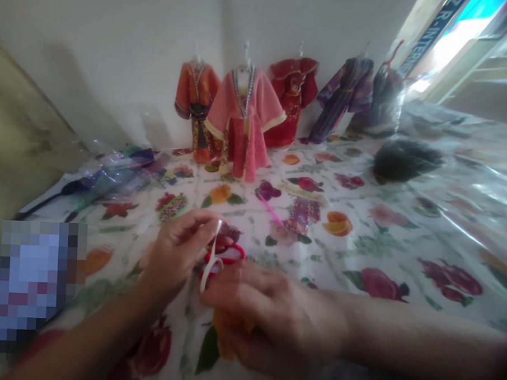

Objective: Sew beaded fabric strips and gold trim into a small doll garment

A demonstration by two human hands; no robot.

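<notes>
Right hand, nearest us, is curling its fingers mostly closed by the low, curly end of a thin white strip, but the grip is hiding too much to tell if it is holding on. Left hand is pinching the top end with its fingers shut. Little dresses are standing whole on the bench, while the strip is dangling loose.
</notes>
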